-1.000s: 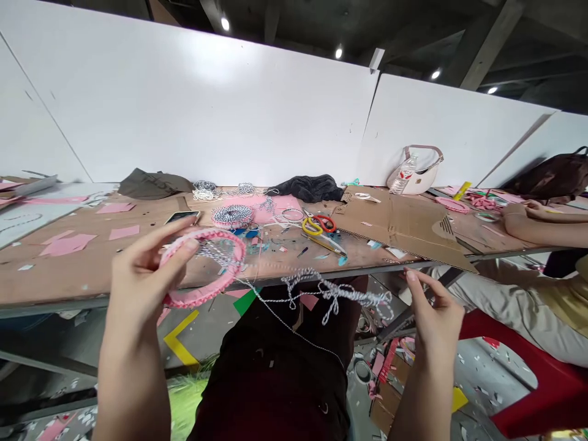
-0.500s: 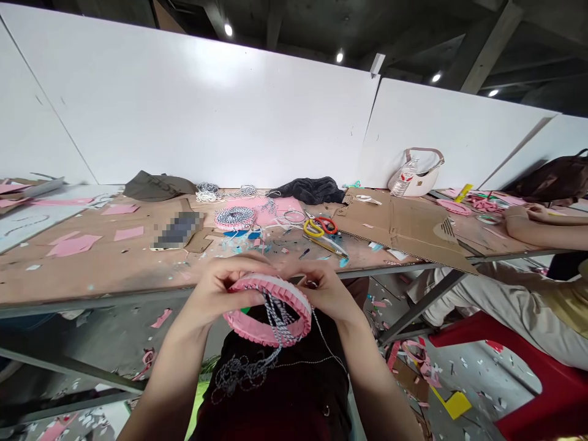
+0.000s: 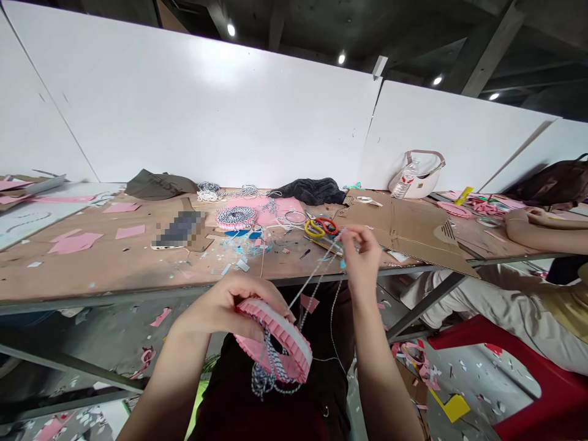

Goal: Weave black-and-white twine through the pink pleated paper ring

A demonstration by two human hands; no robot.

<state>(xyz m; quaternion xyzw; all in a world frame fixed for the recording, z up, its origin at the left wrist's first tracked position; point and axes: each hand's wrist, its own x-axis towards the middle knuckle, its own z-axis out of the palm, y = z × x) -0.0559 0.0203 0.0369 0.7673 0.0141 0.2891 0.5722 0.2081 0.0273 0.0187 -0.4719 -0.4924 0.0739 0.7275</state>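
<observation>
A pink ring with a pleated rim is tilted above my lap, and black-and-white string is strung across its inside. My left hand is closed round the ring's left side, thumb on the inner edge. Out to the right, my right hand pinches the string, drawn in taut strands up from the ring. A loose end hangs from that hand. Bundled string dangles below the ring. Just behind my right hand lie scissors with red and yellow handles on the table.
On the table are a finished-looking string-wound ring, a phone, pink paper pieces, a cap and cardboard. A co-worker's arm rests at the right, near a red stool.
My right hand has left the ring and moved up and right, pulling the string taut. My left hand keeps hold while the ring tilts and drops slightly; the dangling bundle has shifted beneath it.
</observation>
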